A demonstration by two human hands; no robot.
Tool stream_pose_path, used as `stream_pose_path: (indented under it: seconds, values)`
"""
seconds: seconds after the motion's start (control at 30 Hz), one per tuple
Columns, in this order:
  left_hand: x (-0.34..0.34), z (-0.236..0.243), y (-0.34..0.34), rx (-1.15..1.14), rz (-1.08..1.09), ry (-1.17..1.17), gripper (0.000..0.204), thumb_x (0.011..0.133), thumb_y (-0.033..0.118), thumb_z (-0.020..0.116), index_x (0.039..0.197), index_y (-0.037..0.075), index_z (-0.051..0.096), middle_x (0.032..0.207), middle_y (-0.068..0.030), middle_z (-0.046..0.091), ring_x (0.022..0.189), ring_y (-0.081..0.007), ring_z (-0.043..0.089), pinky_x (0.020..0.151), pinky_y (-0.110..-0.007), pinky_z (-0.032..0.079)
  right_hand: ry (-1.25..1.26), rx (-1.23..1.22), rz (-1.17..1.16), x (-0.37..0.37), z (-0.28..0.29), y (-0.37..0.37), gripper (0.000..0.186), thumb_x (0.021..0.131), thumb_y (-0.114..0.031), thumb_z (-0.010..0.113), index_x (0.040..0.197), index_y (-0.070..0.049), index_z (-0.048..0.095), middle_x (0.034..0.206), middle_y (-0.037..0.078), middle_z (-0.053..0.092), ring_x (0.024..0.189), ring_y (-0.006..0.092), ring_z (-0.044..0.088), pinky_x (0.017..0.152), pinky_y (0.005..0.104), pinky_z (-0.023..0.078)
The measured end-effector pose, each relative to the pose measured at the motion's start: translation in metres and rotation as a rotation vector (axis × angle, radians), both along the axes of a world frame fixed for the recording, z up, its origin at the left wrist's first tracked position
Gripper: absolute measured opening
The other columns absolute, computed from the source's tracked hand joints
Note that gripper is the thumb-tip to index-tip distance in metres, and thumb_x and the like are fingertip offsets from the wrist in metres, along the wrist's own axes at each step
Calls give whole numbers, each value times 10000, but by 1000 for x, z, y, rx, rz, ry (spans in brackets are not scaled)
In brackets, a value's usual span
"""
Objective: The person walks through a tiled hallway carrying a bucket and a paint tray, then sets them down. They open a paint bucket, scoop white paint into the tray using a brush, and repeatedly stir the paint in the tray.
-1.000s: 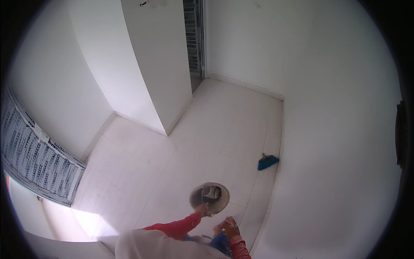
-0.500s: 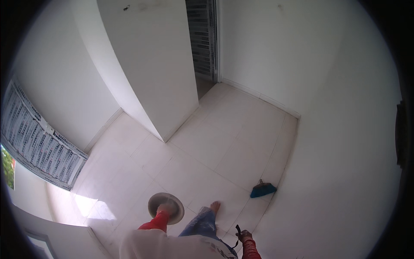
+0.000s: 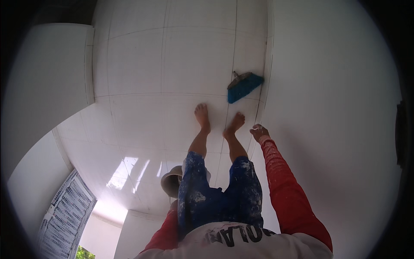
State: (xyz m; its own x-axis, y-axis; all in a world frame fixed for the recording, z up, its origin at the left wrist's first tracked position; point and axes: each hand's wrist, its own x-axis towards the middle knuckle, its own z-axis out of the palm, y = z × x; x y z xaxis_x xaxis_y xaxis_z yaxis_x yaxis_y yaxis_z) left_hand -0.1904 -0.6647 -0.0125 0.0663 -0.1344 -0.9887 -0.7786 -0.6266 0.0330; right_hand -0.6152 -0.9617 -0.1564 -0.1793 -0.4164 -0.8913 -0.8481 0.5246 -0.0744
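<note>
My left hand (image 3: 173, 204) is mostly hidden beside my paint-spattered blue shorts, just below a grey bucket (image 3: 171, 183); its grip is unclear. The bucket is partly covered by my left leg. My right hand (image 3: 259, 132), smeared with white, is out by the right wall, fingers loosely bent and apart, with nothing visible in them. Above it on the tiles lies a blue broom head (image 3: 243, 88) with a short socket and no visible pole. My bare feet (image 3: 202, 116) stand just short of the broom head.
A white wall (image 3: 327, 108) runs along my right. A white wall section (image 3: 47, 69) juts in from the left. At lower left is a panel covered in printed protective film (image 3: 67, 211), beside a bright opening with greenery (image 3: 84, 252). Sunlight patches lie on the tiled floor (image 3: 164, 60).
My view has tilted down and moved toward the broom head, bringing both feet into sight. The dark strap in my right hand is no longer visible; the bucket is now partly behind my leg.
</note>
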Motion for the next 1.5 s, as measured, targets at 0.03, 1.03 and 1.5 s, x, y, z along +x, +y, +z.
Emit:
stream_pose_path:
  seconds: [0.03,1.03,1.5]
  values:
    - [-27,-23,-34,-34,-14,10,259,935,213,440,1135,82,538,1144,-147,589,1084,-328,556,895,-438,442,31,13,76,1,-26,-21,476,804,-375,625,1187,-97,578,1194,133,619,1110,306,583,960,365,452]
    - [-100,86,119,278,938,-136,568,818,544,554,1136,84,653,1114,-171,653,1002,-322,636,901,-412,478,-744,-316,873,187,244,-203,616,715,-423,777,1130,-69,490,902,115,675,845,288,659,771,399,516]
    - [-148,15,192,15,1515,-192,622,839,607,519,1117,72,669,1082,-145,675,999,-297,638,902,-392,474,-95,-472,1141,406,257,-216,533,690,-389,772,1065,-30,652,1075,173,666,1052,329,621,904,399,480]
